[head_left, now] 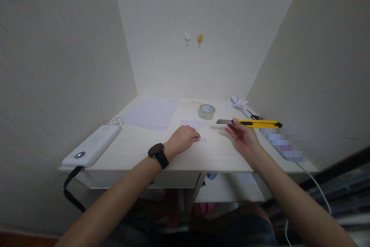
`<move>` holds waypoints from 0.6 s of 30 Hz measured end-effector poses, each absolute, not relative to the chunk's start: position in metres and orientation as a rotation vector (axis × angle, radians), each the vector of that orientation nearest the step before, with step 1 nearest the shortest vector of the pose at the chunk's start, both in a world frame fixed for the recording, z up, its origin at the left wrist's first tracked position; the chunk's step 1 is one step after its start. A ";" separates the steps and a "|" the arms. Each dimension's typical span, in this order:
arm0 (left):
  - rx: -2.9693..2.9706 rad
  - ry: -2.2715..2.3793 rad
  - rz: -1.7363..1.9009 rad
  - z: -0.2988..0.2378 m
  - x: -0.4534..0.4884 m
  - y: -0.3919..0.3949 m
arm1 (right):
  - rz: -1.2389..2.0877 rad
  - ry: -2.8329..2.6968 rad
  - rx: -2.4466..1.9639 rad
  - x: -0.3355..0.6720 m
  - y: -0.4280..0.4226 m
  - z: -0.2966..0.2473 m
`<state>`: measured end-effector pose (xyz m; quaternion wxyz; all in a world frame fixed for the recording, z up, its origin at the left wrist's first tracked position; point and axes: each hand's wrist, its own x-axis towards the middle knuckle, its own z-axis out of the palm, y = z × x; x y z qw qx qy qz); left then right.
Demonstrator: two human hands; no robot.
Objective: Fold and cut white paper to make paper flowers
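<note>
My right hand (243, 136) holds a yellow utility knife (254, 123) above the pale wooden desk (219, 154), its blade out and pointing left. My left hand (183, 139), with a black watch on the wrist, rests curled on the desk with its fingertips on a small scrap of white paper (203, 139). A little beyond that hand lies a small sheet of pale paper (193, 123).
A roll of clear tape (206, 111) stands behind the knife. Larger pale paper sheets (152, 113) lie at the back left, a white power bank (92, 145) with a black cord at the left edge. Scissors (254, 116) and a folded paper flower (237, 102) sit back right. Walls close in on three sides.
</note>
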<state>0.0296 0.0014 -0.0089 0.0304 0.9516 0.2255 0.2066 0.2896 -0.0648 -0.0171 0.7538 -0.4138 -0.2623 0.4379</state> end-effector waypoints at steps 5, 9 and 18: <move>2.885 0.710 0.650 -0.009 0.029 0.001 | 0.979 -0.520 -0.963 0.271 -0.092 -0.031; 2.824 0.662 0.706 -0.008 0.028 0.000 | 0.619 -0.616 -0.980 0.272 -0.094 -0.027; 2.936 0.480 0.622 -0.007 0.026 -0.001 | 0.950 -0.928 -1.012 0.254 -0.074 -0.012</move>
